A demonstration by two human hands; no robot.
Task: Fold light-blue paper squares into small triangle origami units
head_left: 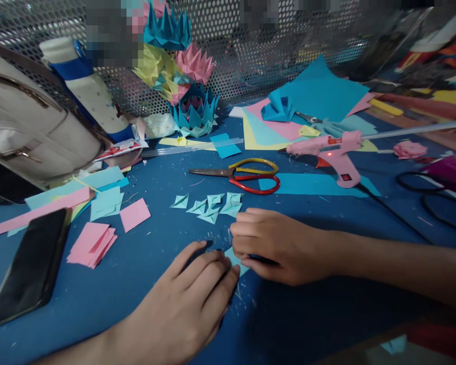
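We judge the folding to be partway through: a small cluster of folded light-blue pieces [210, 207] sits on the tabletop [152, 299], just beyond our hands, while one light-blue paper [233, 259] lies on the surface between our left hand [192, 296] and right hand [285, 247], its fold seemingly unfinished. Flat pink squares [92, 245], a single pink square [135, 215] and flat light-blue squares [105, 203] look unfolded to us. The paper flowers [195, 112] at the back look complete; the glue gun [345, 152] rests on a blue strip [307, 183] with a small light glowing, and the scissors [213, 173] lie near it, untouched. Our left fingers reach down onto the paper's near edge, and our right fingers curl in at its other side; with the left thumb out of sight and the right fingertips tucked under, we cannot tell whether either hand pinches it. Our fingers cover much of that paper, so its creases are hard to read. The dark phone [32, 263] is cut off at the picture's edge, and the far right is blurred.
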